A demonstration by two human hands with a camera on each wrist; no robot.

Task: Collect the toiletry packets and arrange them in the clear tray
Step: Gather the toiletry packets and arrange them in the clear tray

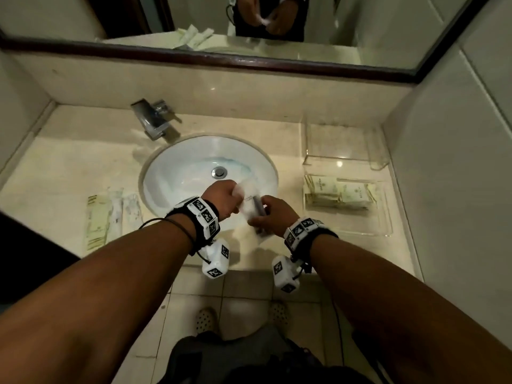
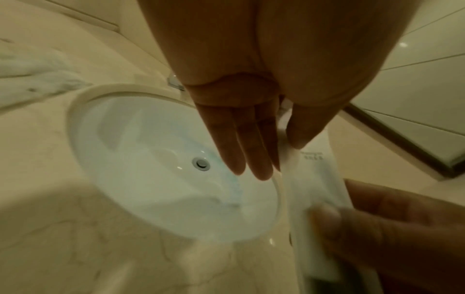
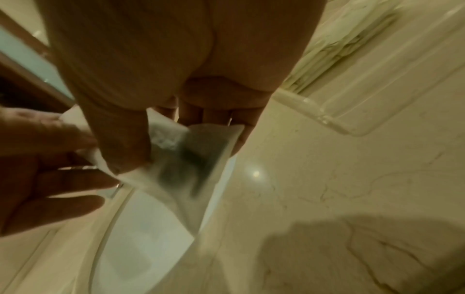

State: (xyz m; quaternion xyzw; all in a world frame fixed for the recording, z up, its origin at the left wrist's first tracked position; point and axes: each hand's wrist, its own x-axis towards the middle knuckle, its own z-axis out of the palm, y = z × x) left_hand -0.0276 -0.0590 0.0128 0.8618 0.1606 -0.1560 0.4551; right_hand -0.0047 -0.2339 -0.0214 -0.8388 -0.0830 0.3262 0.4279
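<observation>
Both hands pinch one white packet (image 1: 250, 207) over the front rim of the sink (image 1: 177, 162).

Left hand (image 1: 221, 200) grips the packet's far end between thumb and forefinger, its other fingers (image 2: 241, 143) straight; right hand (image 1: 273, 214) clamps the near end, thumb on top. Something dark shows through the wrapper in the right wrist view, blurred beyond telling. From above alone: cream packets (image 1: 338, 194) stacked at the back of a clear tray (image 1: 385, 228) by the counter's right edge, more packets (image 1: 108, 217) lying near its left front edge, a clear box (image 1: 376, 164) behind the tray, the tap (image 1: 151, 120) at the back.
</observation>
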